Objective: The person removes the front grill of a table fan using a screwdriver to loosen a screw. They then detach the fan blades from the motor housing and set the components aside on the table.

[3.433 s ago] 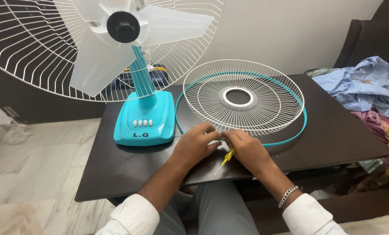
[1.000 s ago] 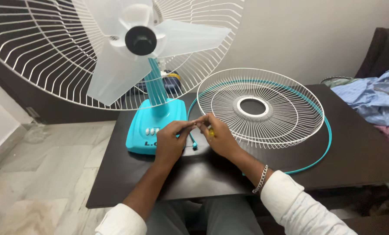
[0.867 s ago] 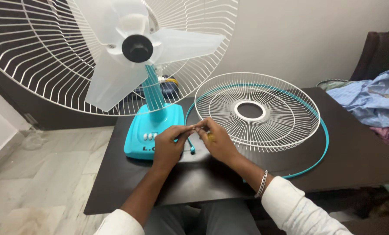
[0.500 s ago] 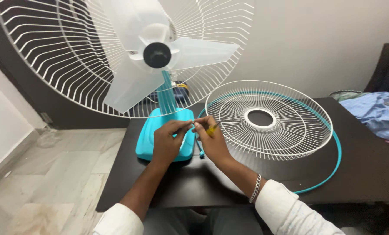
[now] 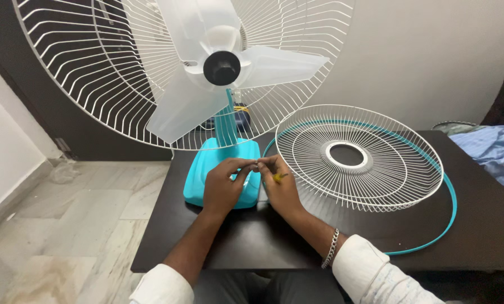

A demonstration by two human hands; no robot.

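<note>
So, head view: we have both hands raised together just in front of the teal fan base [image 5: 221, 169]. Left hand [image 5: 225, 188] pinches something tiny at its fingertips, too small to identify. Right hand [image 5: 280, 188] meets it fingertip to fingertip and grips a yellow-handled screwdriver [image 5: 278, 178], only a bit of handle showing. Teal rim band [image 5: 449, 217] lies right of the base on the dark table [image 5: 207, 247], its open end reaching up behind our hands; we cannot tell which fingers touch it. White front grille [image 5: 364, 163] lies flat inside the band. Above the base, frosted blades [image 5: 207, 73] sit before the rear grille [image 5: 83, 62]. Clothes pile [image 5: 497, 155] far right of the base.
</note>
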